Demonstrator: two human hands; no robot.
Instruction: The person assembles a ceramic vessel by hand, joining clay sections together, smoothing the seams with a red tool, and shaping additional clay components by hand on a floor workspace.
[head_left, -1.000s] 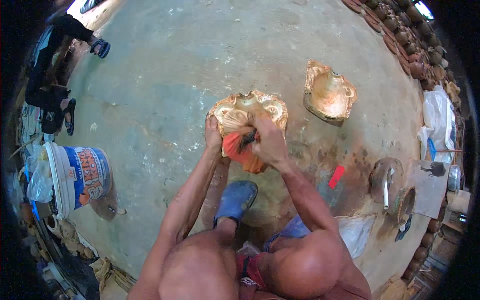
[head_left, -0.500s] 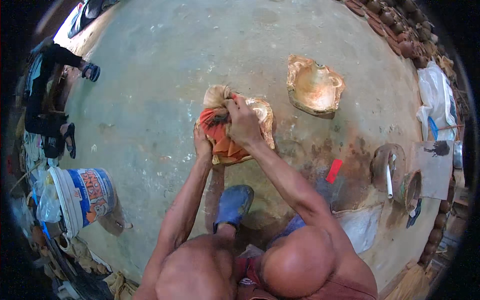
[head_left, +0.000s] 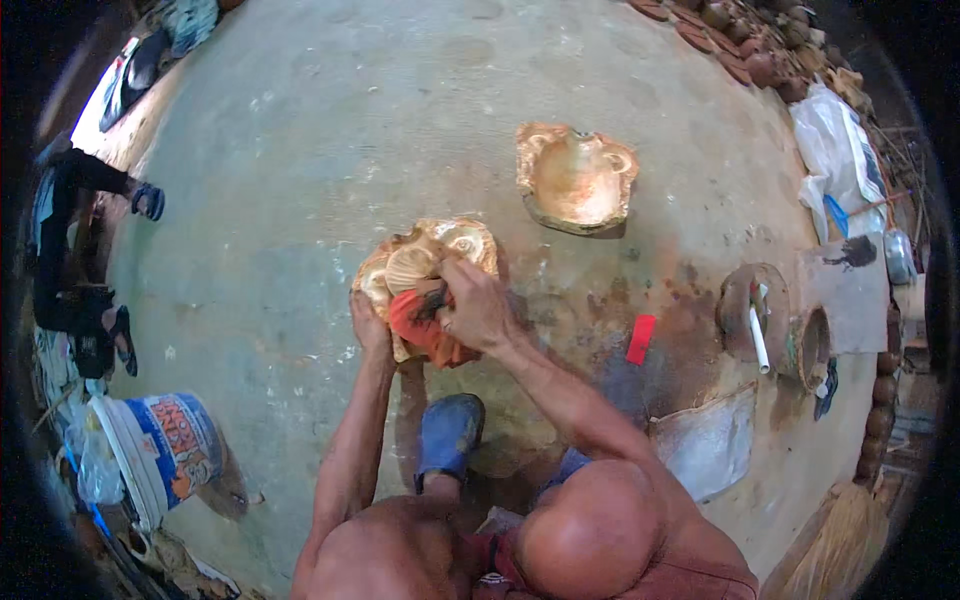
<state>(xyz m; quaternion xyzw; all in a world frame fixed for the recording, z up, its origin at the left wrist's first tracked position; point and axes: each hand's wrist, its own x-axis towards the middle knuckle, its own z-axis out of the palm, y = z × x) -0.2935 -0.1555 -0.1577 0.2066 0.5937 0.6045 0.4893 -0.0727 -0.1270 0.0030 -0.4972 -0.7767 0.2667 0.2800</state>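
A tan, rough-edged hollow mold (head_left: 470, 235) lies on the floor in front of my feet. My left hand (head_left: 370, 325) grips its left edge. In its hollow sits a bundle of red-orange cloth (head_left: 425, 330) with a tan, ribbed, rounded end (head_left: 412, 265) and a dark patch. My right hand (head_left: 475, 305) is closed on this cloth bundle from the right side, pressing it against the mold; the fingertips are partly hidden. A second, similar mold (head_left: 575, 185) lies farther off to the right, hollow side up.
A white and blue bucket (head_left: 165, 450) stands at left, near a seated person's sandalled feet (head_left: 122, 340). To the right are a red strip (head_left: 640, 340), a round dark vessel (head_left: 755, 310) with a white tube (head_left: 760, 340), and a pale sheet (head_left: 705, 440). Pots (head_left: 765, 65) line the far right.
The tan end of the bundle stood out past the mold's far edge and now rests within the mold. My right hand has come down with it. The whole view has shifted slightly.
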